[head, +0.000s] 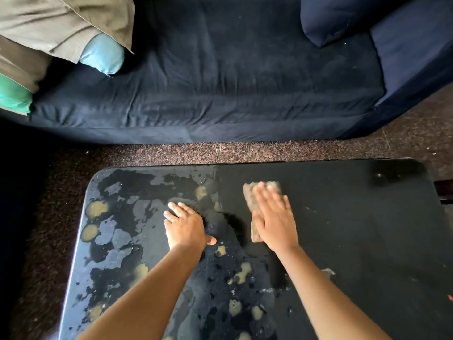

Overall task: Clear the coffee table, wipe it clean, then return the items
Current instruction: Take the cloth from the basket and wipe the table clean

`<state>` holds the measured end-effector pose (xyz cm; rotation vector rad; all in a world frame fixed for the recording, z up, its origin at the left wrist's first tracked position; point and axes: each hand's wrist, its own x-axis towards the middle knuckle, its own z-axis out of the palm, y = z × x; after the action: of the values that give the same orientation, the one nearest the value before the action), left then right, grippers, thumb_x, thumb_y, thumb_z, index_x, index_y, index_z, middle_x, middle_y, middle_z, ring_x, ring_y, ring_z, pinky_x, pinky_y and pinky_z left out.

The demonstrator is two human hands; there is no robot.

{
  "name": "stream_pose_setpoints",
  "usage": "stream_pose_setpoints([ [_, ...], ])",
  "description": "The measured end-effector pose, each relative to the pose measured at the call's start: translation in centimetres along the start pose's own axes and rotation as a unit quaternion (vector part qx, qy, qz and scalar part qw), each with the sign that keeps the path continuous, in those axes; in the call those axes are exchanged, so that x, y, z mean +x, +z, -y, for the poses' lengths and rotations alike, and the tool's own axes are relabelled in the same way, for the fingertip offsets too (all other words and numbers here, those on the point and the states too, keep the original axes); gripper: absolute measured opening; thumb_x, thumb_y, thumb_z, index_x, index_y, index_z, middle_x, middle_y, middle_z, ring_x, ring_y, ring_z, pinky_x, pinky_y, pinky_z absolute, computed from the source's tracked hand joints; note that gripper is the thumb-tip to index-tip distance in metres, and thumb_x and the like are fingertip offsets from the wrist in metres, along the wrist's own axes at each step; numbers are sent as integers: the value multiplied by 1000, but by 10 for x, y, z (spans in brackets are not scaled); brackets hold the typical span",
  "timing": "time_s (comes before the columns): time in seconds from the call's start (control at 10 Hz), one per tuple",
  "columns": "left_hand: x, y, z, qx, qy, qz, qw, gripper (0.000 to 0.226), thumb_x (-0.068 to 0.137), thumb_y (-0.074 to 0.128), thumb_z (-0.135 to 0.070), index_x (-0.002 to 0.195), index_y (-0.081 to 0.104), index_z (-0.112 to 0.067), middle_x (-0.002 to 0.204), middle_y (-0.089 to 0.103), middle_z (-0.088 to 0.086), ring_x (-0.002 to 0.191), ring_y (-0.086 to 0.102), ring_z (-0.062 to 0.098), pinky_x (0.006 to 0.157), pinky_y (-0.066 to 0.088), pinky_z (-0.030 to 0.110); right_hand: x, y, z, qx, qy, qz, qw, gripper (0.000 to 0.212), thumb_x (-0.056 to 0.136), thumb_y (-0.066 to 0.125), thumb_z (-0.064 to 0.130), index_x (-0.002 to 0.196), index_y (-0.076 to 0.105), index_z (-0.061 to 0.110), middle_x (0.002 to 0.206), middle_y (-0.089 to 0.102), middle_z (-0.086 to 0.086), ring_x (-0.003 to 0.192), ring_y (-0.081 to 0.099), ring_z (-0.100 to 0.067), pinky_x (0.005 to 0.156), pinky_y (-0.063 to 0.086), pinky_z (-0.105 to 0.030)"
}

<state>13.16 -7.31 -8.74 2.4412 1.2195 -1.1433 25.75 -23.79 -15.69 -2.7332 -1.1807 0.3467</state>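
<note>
Past the far edge of the coffee table [355,229] I see a strip of speckled brown carpet [196,152], then a dark blue sofa [220,82] running across the view. On its left end lie a tan blanket [49,23], a light blue cushion [103,54] and a green cushion [13,96]; a dark blue cushion [335,18] sits near its right arm. I see no items on the black tabletop in view, so nothing stands in the way of my hands there. Its left half is wet, with grey patches and yellowish blotches [96,208] spread across it; the right half looks mostly dry and dull, with a few pale specks.

My right hand [272,217] lies flat, fingers straight and together, palm pressing down on a brownish cloth [252,204] near the middle of the table, toward the far edge. The cloth shows above and to the left of the hand; it is blurred. My left hand [183,224] is flat on the wet surface just left of it, fingers spread, holding nothing
</note>
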Motion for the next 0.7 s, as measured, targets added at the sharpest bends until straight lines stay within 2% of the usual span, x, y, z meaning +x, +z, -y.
stream_pose_setpoints([
  [0.1,0,1,1,-3,3,-4,1000,129,70,68,-64,145,-4,13,152,5,36,142,17,46,116,24,44,20,-4,54,68,168,-33,983,64,85,29,33,147,34,18,154,31,0,143,27,-20,110,29,-51],
  [0.2,1,5,3,-8,8,-13,1000,130,70,68,-65,145,-5,12,153,4,35,142,16,45,117,23,44,-15,8,62,-10,-85,12,996,61,90,31,34,150,28,22,157,24,4,145,20,-16,114,27,-48],
  [0.3,0,7,4,-11,14,-17,1000,130,70,66,-66,145,-5,12,153,3,35,142,15,46,117,23,44,-34,5,12,-63,-221,37,972,61,91,36,35,150,25,26,158,20,9,146,15,-11,114,20,-45],
  [0.4,0,6,4,-4,15,-16,1000,130,70,66,-67,145,-4,12,153,3,35,142,16,46,117,23,44,-24,4,8,-36,-46,6,998,61,88,34,33,148,30,25,156,24,8,144,20,-12,114,26,-49],
  [0.5,1,7,5,-11,14,-21,1000,130,70,67,-67,146,-4,11,153,3,34,142,15,45,117,23,43,-19,6,52,25,75,-25,997,62,86,31,32,147,33,21,155,28,4,143,25,-17,112,25,-49],
  [0.6,-1,7,5,-20,16,-26,999,131,69,68,-67,146,-5,11,154,3,33,143,14,45,117,23,43,-48,15,54,-2,-109,15,994,62,88,34,34,149,29,23,157,20,7,145,19,-15,114,26,-48],
  [0.7,-1,6,5,-16,13,-23,1000,132,68,68,-67,146,-5,11,153,3,34,142,15,45,116,24,44,-58,11,10,-65,-290,52,953,66,88,35,37,151,20,28,158,16,9,146,13,-12,114,18,-45],
])
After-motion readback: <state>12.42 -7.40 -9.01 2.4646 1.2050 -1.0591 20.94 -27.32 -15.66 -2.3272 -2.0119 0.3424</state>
